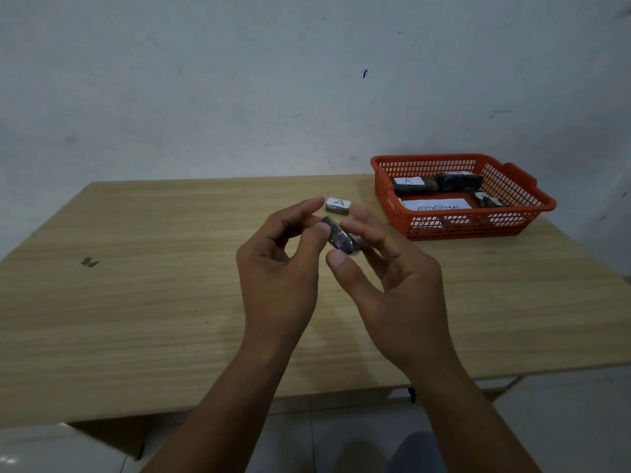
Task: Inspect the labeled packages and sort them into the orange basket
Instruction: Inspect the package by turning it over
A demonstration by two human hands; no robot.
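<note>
Holding a small dark package (339, 237) between both hands, you have it raised above the wooden table (153, 302), roughly at the middle of the view. Your left hand (283, 268) pinches its near-left end with the thumb against it, the index finger stretched out above. Your right hand (389, 268) grips the other side, thumb tip pressed on the lower edge and fingers curled behind. The package looks shiny and wrapped; its label does not show from this angle.

Just beyond your fingertips, another package with a white label marked "A" (338, 205) lies flat on the table. To your right, near the far edge, sits the orange basket (464, 223). Inside it rest a long dark package with an "A" label (411, 185), a second dark package (459, 181) touching its right end, and a smaller one (488, 200) near the right wall. A white sheet reading "ABNORMAL" (437, 204) lies on the basket floor.
</note>
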